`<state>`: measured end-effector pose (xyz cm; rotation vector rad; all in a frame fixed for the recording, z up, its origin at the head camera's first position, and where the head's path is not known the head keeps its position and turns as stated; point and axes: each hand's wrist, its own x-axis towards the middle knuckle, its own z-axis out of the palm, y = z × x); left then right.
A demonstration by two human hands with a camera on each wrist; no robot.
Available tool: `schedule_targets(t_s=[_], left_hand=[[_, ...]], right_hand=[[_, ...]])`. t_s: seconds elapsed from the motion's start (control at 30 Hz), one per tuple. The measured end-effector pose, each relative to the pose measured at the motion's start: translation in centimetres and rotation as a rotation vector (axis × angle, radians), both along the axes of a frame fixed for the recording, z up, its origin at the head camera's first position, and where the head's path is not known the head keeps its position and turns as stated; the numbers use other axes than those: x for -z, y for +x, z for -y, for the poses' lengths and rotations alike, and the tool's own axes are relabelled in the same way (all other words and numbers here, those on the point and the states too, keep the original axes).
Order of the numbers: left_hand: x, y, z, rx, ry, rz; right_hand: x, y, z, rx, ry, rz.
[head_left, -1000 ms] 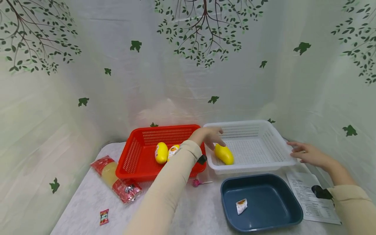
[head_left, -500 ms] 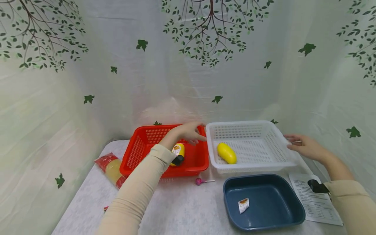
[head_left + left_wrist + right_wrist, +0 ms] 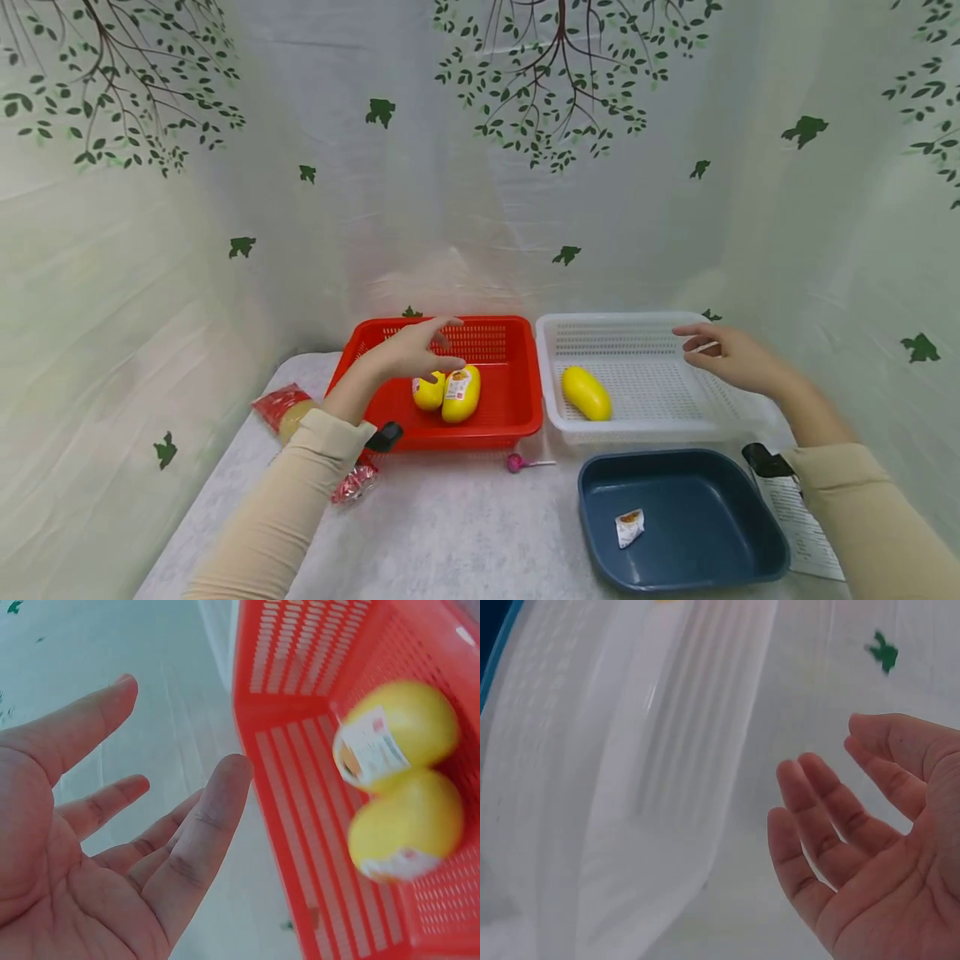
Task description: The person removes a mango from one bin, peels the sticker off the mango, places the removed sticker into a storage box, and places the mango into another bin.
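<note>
My left hand (image 3: pixel 448 342) hovers open over the red basket (image 3: pixel 517 417), just above two yellow egg-shaped packs (image 3: pixel 461 395) with labels. The left wrist view shows the bare palm (image 3: pixel 112 885) beside the red basket (image 3: pixel 300 787) and both yellow packs (image 3: pixel 409 825). My right hand (image 3: pixel 692 340) floats open above the right side of the white basket (image 3: pixel 555 400), holding nothing. One yellow pack (image 3: pixel 587 392) lies inside that basket. In the right wrist view the fingers (image 3: pixel 810 817) are relaxed next to the white basket wall (image 3: pixel 630 787).
A dark blue tray (image 3: pixel 742 558) at the front right holds a small white sachet (image 3: pixel 628 527). A pink lollipop (image 3: pixel 517 462) lies in front of the red basket. A red-and-yellow packet (image 3: pixel 283 410) sits left, a printed sheet (image 3: pixel 804 525) at the right edge.
My left hand left a yellow pack in the white basket and drew back left over the red basket. My right hand lifted off the white basket's right rim and moved left above it.
</note>
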<state>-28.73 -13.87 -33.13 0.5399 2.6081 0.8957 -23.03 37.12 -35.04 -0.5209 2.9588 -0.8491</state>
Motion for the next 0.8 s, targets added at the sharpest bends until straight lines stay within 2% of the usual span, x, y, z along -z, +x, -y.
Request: schedule_targets(t_s=[0.17,0.33,0.57,0.8], left_hand=[[0.2,1.2,3.4,-0.071,-0.032,-0.055],[0.5,2.2,6.8,-0.146,-0.022,-0.085],[1.2,3.8,11.2,-0.227,-0.060,-0.156],[2.7,5.1,14.0,-0.289,-0.039,-0.116]], right_hand=[[-0.4,-0.8,3.4,-0.030,-0.016,0.017],[-0.8,-1.8,6.7,-0.069,-0.024,0.016],[-1.4,-2.6,11.5,-0.110,-0.027,0.072],[-1.5,-3.6,16.0,-0.166,-0.021,0.130]])
